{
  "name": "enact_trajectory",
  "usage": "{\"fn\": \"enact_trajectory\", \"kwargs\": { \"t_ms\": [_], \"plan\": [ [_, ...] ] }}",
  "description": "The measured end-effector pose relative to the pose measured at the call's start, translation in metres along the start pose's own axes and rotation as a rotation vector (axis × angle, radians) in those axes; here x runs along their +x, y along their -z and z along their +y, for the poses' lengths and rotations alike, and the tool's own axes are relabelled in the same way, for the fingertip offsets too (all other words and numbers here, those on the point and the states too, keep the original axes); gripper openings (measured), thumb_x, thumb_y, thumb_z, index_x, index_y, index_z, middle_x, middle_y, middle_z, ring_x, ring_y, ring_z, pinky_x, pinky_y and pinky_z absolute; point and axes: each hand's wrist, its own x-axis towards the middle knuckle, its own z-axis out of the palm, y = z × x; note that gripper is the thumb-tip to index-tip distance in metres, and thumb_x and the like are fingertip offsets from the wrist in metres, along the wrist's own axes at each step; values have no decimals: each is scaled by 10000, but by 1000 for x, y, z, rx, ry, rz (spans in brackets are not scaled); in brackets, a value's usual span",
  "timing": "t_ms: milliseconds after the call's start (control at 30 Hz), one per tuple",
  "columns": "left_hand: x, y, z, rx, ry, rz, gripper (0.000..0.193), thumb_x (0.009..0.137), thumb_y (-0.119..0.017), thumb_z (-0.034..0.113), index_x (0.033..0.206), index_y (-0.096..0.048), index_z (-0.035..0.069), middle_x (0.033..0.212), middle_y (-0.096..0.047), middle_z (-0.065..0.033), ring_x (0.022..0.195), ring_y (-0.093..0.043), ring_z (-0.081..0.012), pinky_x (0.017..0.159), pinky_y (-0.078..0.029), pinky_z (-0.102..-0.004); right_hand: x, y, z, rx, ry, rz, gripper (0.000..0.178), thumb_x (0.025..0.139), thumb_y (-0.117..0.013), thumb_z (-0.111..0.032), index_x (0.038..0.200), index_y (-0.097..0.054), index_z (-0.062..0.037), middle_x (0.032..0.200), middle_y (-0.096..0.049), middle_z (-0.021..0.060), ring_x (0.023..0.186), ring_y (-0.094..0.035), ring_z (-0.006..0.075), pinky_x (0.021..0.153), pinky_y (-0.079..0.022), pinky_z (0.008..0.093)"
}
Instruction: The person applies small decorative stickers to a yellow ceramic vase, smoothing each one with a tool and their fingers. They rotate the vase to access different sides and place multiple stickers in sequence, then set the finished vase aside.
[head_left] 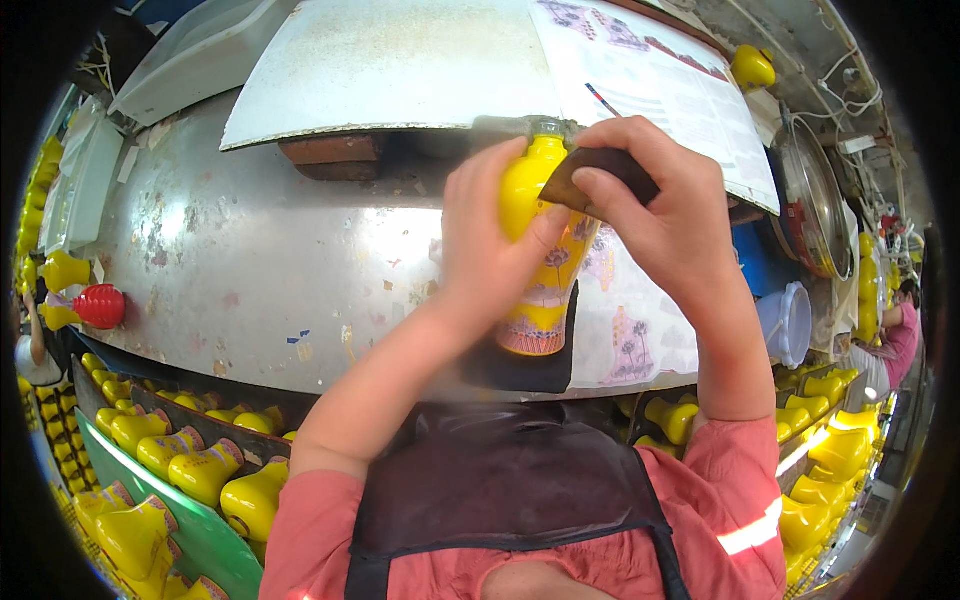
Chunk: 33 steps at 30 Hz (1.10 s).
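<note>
My left hand [485, 235] is wrapped round a glossy yellow bottle [530, 195], which lies with its narrow neck pointing away from me. Purple flower pictures and a pink patterned band cover the bottle's wider near end. Between the thumb and fingers of my right hand [670, 195] is a dark brown, flat, flexible-looking scraper [612, 175]. Its pointed corner is at the bottle's shoulder; whether it touches I cannot tell. Under the bottle's near end is a black pad [545, 375]. A greyish block [547, 127] stands at the neck.
Printed flower sheets lie on the metal table [250, 260] and on a raised white board [400, 70] propped on a brick [335, 152]. A red ribbed object [100, 306] sits at the left edge. Yellow bottles [205, 470] fill racks on both sides. A bucket [785, 325] stands right.
</note>
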Motion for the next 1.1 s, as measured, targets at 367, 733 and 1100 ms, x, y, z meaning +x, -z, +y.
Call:
{"fn": "enact_trajectory", "kwargs": {
  "t_ms": [367, 733, 1100],
  "plan": [
    [3, 0, 1, -373, 194, 2, 360, 1059, -495, 197, 1362, -580, 23, 1344, -575, -159, 1277, -513, -292, 1137, -378, -403, 3, -5, 6, -473, 317, 25, 259, 795, -718, -102, 1053, -704, -108, 817, -627, 81, 752, -662, 278, 682, -530, 373],
    [15, -1, 6, -119, 196, -30, 343, 1062, -572, 264, 1302, -619, 24, 1263, -613, -124, 1185, -583, -212, 1046, -464, -356, -66, -19, -15, -218, 574, -24, 319, 705, -745, -122, 1023, -742, -91, 864, -577, 33, 907, -686, 242, 754, -561, 371],
    [3, -5, -3, -389, 257, 29, 481, 1150, -345, 390, 1424, -498, 25, 1312, -584, -105, 1172, -576, -154, 1039, -470, -312, -54, -13, 8, -250, 125, 195, 336, 733, -801, -41, 1053, -764, -136, 848, -667, 34, 671, -590, 220, 607, -482, 362]
  ]
}}
